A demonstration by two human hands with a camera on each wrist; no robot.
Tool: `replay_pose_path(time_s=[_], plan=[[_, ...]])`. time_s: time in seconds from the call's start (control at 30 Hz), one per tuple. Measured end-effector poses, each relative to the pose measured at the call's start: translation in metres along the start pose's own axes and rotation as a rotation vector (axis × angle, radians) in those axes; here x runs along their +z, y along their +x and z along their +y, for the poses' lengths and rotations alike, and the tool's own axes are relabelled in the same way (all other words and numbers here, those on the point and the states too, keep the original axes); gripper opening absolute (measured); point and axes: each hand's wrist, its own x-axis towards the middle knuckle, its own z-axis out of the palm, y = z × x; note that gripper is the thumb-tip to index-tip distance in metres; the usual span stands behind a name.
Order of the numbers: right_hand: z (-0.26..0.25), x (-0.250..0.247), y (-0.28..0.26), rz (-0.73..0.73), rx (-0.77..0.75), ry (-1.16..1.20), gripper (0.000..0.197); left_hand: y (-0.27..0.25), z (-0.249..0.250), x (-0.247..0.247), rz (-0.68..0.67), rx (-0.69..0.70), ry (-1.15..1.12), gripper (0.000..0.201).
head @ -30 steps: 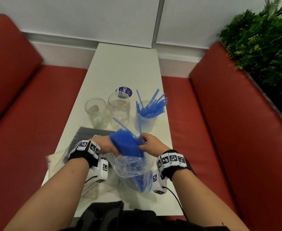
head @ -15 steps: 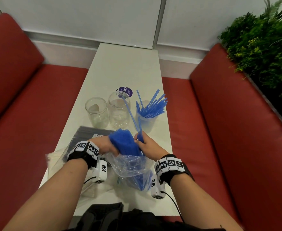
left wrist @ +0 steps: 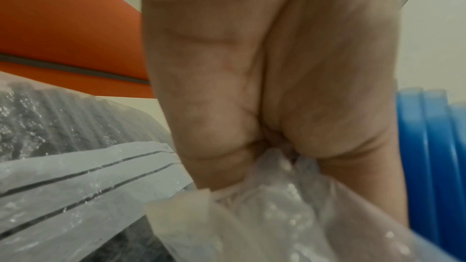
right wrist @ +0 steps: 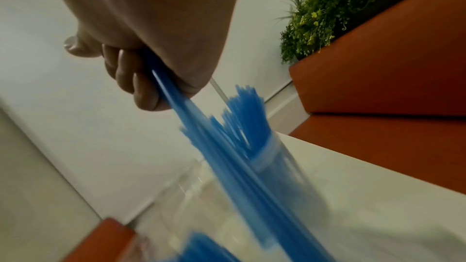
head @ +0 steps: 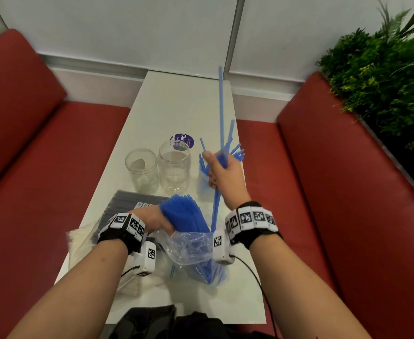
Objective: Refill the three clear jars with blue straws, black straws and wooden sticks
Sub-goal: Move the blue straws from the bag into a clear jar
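Observation:
Three clear jars stand in a row on the white table (head: 176, 106): the left jar (head: 142, 170) and middle jar (head: 175, 165) hold no straws, and the right jar (head: 204, 184) holds several blue straws and is partly hidden behind my right hand. My right hand (head: 221, 167) is raised in front of that jar and grips a few long blue straws (head: 220, 106) that point up; the right wrist view shows the same grip on the straws (right wrist: 176, 99). My left hand (head: 155, 220) grips the clear bag (head: 191, 248) around the bundle of blue straws (head: 181, 214).
A bag of black straws (head: 125, 204) lies left of my left hand, over a pale bag (head: 78, 243) at the table's left edge. A purple round sticker (head: 185, 139) sits behind the jars. Red benches (head: 348, 192) flank the table, with plants (head: 384, 81) at the far right.
My right hand has pulled a few blue straws up out of the bag and lifted them forward in front of the right jar. The left hand has stayed on the bag.

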Motion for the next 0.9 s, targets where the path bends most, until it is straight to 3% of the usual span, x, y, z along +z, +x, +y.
replay_pose_path(time_s=[0.2, 0.33, 0.57, 0.73, 0.9], plan=[[-0.110, 0.007, 0.047, 0.066, -0.289, 0.196, 0.047, -0.002, 0.001, -0.001, -0.026, 0.029, 0.022, 0.036], [-0.138, 0.008, 0.077, 0.167, -0.467, 0.246, 0.049, 0.000, 0.000, -0.003, -0.029, 0.022, 0.034, 0.035], [-0.069, 0.004, 0.111, 0.354, -0.350, -0.026, 0.044, 0.005, 0.001, -0.007, -0.066, -0.012, 0.015, 0.037], [-0.013, -0.002, 0.117, 0.305, -0.259, -0.093, 0.038, 0.006, 0.004, -0.007, -0.045, -0.018, 0.014, 0.035], [-0.006, -0.004, 0.116, 0.298, -0.258, -0.088, 0.031, 0.007, 0.004, -0.009, -0.068, -0.010, -0.010, 0.040]])
